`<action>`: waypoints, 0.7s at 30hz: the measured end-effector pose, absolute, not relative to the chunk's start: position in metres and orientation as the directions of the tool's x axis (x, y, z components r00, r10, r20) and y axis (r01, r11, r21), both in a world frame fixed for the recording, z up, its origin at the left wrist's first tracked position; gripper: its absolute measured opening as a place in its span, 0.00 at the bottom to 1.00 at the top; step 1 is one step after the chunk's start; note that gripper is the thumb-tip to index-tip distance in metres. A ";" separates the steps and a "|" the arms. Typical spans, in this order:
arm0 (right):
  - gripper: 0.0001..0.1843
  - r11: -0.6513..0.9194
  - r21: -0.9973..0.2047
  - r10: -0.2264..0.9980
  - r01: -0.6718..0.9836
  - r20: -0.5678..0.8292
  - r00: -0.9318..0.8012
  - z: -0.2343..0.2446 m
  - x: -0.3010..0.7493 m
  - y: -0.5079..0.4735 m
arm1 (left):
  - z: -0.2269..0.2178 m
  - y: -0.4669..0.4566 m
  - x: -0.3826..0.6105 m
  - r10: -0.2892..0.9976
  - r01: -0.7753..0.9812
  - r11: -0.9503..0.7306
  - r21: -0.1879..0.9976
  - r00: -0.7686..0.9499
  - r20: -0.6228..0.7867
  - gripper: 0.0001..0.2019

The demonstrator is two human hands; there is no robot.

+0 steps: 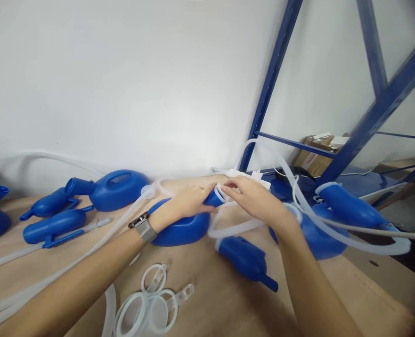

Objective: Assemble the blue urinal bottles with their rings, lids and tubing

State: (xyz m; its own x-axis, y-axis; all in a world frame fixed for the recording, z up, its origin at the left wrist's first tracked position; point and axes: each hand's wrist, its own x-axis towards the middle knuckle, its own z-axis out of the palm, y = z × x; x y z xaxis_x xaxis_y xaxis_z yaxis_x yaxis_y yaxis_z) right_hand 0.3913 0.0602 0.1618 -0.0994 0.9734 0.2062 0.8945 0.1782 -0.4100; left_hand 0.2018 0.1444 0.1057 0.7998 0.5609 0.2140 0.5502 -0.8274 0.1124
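Note:
My left hand, with a metal watch on the wrist, is wrapped round the neck of a blue plastic bottle lying on the wooden table. My right hand pinches a translucent ring fitting at the bottle's mouth. A clear flexible tube runs from that mouth under my right forearm and loops off to the right.
More blue bottles lie about: one with a handle at the back left, two long ones, one in front of my right arm, others at the right. Clear caps lie near me. A blue shelf frame stands right.

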 end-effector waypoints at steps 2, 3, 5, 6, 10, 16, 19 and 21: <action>0.16 0.153 -0.375 0.968 0.914 0.243 -0.062 0.172 0.388 0.048 | 0.109 0.148 0.203 0.544 0.516 -0.839 0.173 0.803 0.245 0.34; 0.16 0.149 -0.361 0.969 0.921 0.238 -0.063 0.175 0.386 0.044 | 0.112 0.151 0.204 0.552 0.515 -0.833 0.201 0.794 0.255 0.30; 0.16 0.133 -0.331 0.979 0.934 0.192 -0.072 0.176 0.379 0.042 | 0.118 0.160 0.208 0.606 0.559 -0.795 0.238 0.751 0.262 0.23; 0.16 0.125 -0.316 0.983 0.941 0.171 -0.074 0.174 0.376 0.044 | 0.122 0.165 0.210 0.642 0.596 -0.766 0.241 0.720 0.264 0.21; 0.25 0.161 -0.429 0.978 0.889 0.192 -0.084 0.158 0.366 0.059 | 0.150 0.184 0.214 0.760 0.720 -0.645 0.258 0.568 0.317 0.20; 0.58 0.270 -0.402 0.944 0.875 0.292 -0.157 0.146 0.343 0.060 | 0.207 0.176 0.184 0.877 0.815 -0.432 0.386 0.280 0.391 0.22; 0.63 0.246 -0.193 0.905 0.950 0.398 -0.153 0.142 0.324 0.054 | 0.225 0.173 0.163 0.951 0.706 -0.267 0.656 0.082 0.298 0.22; 0.56 0.213 -0.083 0.862 0.974 0.485 -0.147 0.139 0.318 0.053 | 0.225 0.178 0.152 0.980 0.586 -0.158 0.795 -0.005 0.198 0.21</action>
State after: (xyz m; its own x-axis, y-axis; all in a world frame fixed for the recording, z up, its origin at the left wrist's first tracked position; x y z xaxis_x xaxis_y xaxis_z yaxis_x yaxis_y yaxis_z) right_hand 0.3185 0.0533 0.1386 -0.1471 0.8622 0.4847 0.9736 0.2126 -0.0828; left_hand 0.1520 0.1784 0.2250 -0.0049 0.9802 0.1981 0.5855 -0.1578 0.7951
